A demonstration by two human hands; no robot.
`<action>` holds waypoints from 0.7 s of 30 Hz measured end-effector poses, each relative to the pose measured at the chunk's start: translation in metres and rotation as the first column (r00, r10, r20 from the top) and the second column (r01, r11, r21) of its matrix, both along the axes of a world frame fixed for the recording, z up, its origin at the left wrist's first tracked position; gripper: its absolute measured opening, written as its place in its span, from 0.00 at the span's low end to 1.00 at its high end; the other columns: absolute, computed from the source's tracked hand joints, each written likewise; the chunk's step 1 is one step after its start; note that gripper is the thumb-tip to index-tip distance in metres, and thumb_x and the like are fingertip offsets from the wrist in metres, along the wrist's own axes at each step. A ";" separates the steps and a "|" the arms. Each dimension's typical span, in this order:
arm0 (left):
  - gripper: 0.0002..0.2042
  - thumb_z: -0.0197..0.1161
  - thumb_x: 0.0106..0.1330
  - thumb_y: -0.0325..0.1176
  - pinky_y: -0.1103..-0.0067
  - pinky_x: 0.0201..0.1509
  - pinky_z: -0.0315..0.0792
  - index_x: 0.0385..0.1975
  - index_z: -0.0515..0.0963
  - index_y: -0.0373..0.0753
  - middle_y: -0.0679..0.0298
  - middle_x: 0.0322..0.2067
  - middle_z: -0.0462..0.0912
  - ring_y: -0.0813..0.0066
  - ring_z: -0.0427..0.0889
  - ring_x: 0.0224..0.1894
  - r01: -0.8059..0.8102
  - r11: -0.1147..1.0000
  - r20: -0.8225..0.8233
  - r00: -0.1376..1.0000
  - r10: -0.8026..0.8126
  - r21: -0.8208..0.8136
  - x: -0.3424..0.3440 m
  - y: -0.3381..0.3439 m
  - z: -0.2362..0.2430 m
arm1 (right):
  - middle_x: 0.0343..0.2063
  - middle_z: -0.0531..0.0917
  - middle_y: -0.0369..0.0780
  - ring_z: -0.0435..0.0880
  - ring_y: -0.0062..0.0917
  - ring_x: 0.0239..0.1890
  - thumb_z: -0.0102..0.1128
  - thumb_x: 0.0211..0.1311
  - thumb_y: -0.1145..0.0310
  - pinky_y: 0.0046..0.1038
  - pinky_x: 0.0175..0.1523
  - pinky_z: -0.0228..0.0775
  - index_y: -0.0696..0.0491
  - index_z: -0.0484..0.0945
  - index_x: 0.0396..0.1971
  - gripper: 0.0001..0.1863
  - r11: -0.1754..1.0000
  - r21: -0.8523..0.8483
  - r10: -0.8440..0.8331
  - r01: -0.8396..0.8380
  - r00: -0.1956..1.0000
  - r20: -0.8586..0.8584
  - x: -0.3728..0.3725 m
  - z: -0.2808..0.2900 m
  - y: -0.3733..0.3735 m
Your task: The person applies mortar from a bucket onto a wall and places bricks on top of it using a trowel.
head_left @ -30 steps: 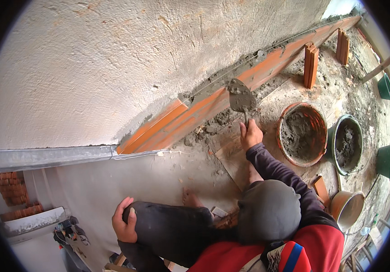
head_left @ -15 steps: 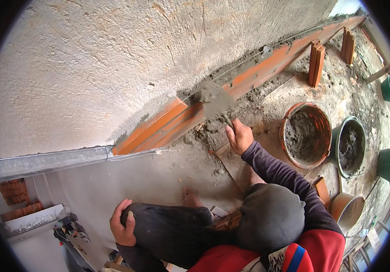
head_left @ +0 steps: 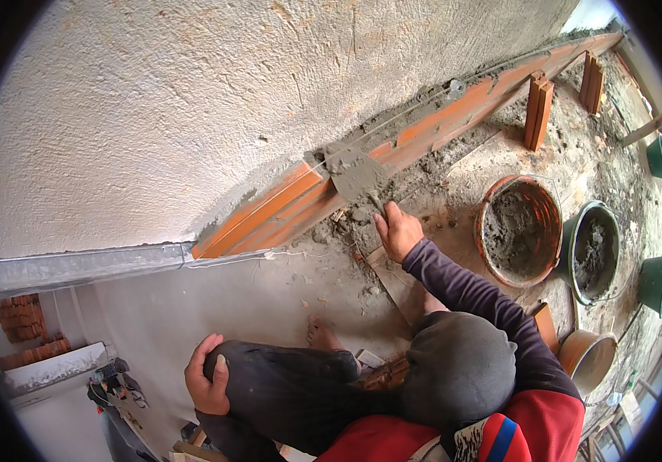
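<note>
My right hand [head_left: 400,232] is closed round the handle of a trowel [head_left: 360,179]. Its wide blade, coated in wet grey mortar, lies over the top of a low brick course, against the gap beside the end orange brick [head_left: 289,189]. A lump of mortar [head_left: 339,156] sits at the blade's far edge, next to the plastered wall [head_left: 162,131]. A thin string line [head_left: 392,119] runs along the bricks. My left hand [head_left: 208,377] rests over my bent knee with its thumb spread and no tool in it.
To the right stand an orange bucket [head_left: 494,262] and a green bucket [head_left: 575,262], both holding mortar. Bricks [head_left: 537,112] stand upright beyond them. A pale bucket [head_left: 604,350] is near my right shoulder. A metal channel [head_left: 77,269] meets the wall's left end.
My right hand and the trowel have shifted slightly left and nearer the end brick. Mortar now sits in the gap beside that brick. My left hand stays on my knee.
</note>
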State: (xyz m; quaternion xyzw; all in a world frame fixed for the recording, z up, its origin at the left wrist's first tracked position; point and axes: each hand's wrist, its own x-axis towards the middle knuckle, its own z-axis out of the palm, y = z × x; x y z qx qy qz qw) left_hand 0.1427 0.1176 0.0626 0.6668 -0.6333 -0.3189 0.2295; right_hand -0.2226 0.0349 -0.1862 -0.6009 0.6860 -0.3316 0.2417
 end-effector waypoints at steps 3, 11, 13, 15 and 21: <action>0.26 0.60 0.63 0.46 0.71 0.59 0.67 0.51 0.74 0.28 0.50 0.46 0.82 0.61 0.79 0.50 0.003 1.000 0.012 1.000 -0.003 -0.002 -0.002 0.000 0.002 | 0.25 0.79 0.53 0.79 0.52 0.29 0.54 0.66 0.60 0.47 0.33 0.69 0.56 0.66 0.35 0.14 0.999 0.049 -0.013 0.013 1.000 -0.011 -0.012 -0.007 0.027; 0.26 0.60 0.63 0.45 0.71 0.59 0.67 0.52 0.74 0.28 0.50 0.46 0.82 0.61 0.79 0.51 0.010 1.000 0.001 1.000 -0.010 -0.004 -0.001 0.003 0.003 | 0.24 0.72 0.49 0.73 0.51 0.29 0.55 0.60 0.73 0.42 0.37 0.67 0.59 0.68 0.40 0.11 0.966 -0.248 -0.046 0.071 0.994 0.104 -0.029 0.008 0.053; 0.26 0.60 0.63 0.46 0.71 0.59 0.67 0.52 0.74 0.28 0.50 0.47 0.82 0.62 0.79 0.51 0.011 1.000 -0.007 1.000 -0.011 -0.011 -0.002 0.001 0.002 | 0.29 0.73 0.50 0.75 0.49 0.31 0.59 0.56 0.75 0.40 0.38 0.68 0.59 0.68 0.42 0.14 0.983 -0.163 -0.047 0.085 0.974 0.223 -0.028 -0.004 0.048; 0.27 0.60 0.63 0.47 0.71 0.59 0.67 0.52 0.74 0.28 0.50 0.47 0.82 0.62 0.79 0.51 -0.001 1.000 -0.010 1.000 0.001 0.011 -0.003 0.001 0.004 | 0.33 0.74 0.52 0.76 0.49 0.33 0.60 0.56 0.74 0.39 0.39 0.69 0.59 0.68 0.42 0.15 0.985 -0.052 -0.145 0.165 0.950 0.277 -0.018 -0.014 0.043; 0.29 0.60 0.62 0.50 0.71 0.59 0.67 0.52 0.73 0.28 0.50 0.46 0.82 0.62 0.79 0.50 -0.041 0.997 0.039 0.998 0.039 0.062 -0.001 0.003 0.005 | 0.40 0.72 0.53 0.71 0.50 0.43 0.57 0.50 0.81 0.43 0.48 0.66 0.59 0.67 0.51 0.25 0.884 -0.462 -0.018 0.070 0.993 0.118 0.003 -0.023 -0.013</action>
